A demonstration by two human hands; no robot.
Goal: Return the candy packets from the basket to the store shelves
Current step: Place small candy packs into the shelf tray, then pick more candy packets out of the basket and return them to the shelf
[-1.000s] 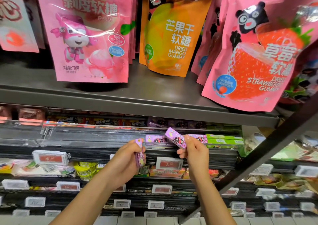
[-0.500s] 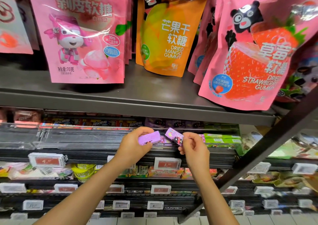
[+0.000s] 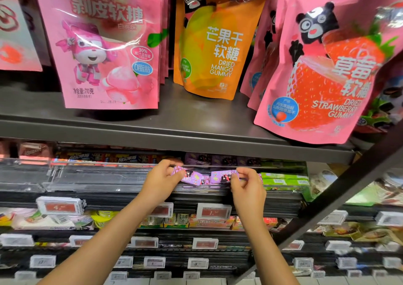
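Left hand [image 3: 162,182] pinches a purple candy packet [image 3: 192,177] at the shelf [image 3: 279,197] front edge. Right hand [image 3: 247,186] pinches a second purple packet [image 3: 222,176], end to end with the first, between the hands. Green packets [image 3: 283,179] sit just right of the right hand.

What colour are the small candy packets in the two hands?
Purple, each candy packet printed with small dark cartoon figures; the head view shows it.

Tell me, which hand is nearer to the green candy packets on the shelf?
Right. The right hand is just left of the green candy packets; the left hand is farther left, beyond the purple packets.
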